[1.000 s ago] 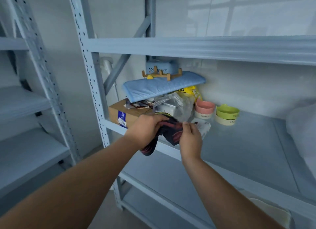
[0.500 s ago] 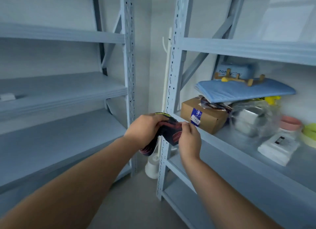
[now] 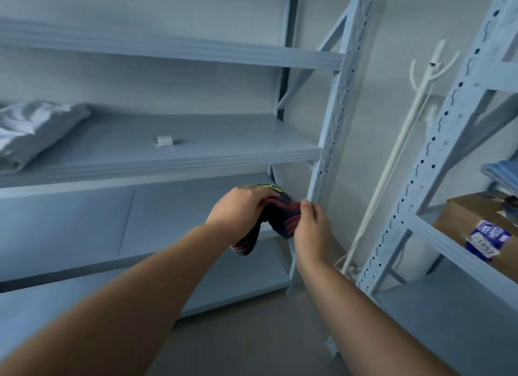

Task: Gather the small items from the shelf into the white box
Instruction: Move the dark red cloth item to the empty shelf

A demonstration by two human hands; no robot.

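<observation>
Both hands hold one small dark cloth item (image 3: 280,217), black with red streaks and a bit of yellow at its top edge, in the air in front of the bare shelf (image 3: 173,157), between the two racks. The left hand (image 3: 238,213) is closed over its upper part, fingers curled on top, and a loose end droops below that fist; the right hand (image 3: 309,229) pinches the other edge between thumb and fingers. It looks soft and light, a limp fabric that folds and sags wherever it is not held, so I judge it neither fragile nor slippery, but floppy. A bunched grip round the middle would likely keep the hanging end from trailing; a pinch at one corner lets it dangle. No white box shows here. A cardboard box (image 3: 476,229) sits on the right rack, and a folded cloth (image 3: 36,129) lies far left.
</observation>
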